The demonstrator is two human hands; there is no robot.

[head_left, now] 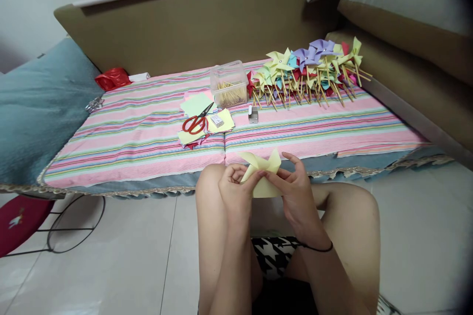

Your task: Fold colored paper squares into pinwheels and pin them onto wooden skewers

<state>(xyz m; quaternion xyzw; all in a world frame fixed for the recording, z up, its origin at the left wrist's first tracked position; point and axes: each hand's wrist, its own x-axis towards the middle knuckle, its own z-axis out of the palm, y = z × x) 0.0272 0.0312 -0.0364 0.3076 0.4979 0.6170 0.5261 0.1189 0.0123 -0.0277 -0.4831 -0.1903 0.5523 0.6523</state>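
Observation:
Between my two hands, above my knees, is a yellow paper pinwheel (266, 188) with its upper blades bent toward the middle. My left hand (238, 184) grips its left side, thumb near the centre. My right hand (293, 184) pinches it from the right, its thumb meeting the left one and one finger raised. Scissors (196, 122) with red handles lie on coloured paper sheets (194, 104) beyond my left hand. Farther back, a clear plastic box (229, 83) holds many thin wooden sticks. Finished pinwheels (306, 59) on sticks are heaped to its right.
A small open box (253, 114) stands on the striped cloth (148, 133) of the sofa seat, and another small box (217, 120) rests on yellow paper. At the far left are a red plastic bag (113, 79) and a red stool (24, 221).

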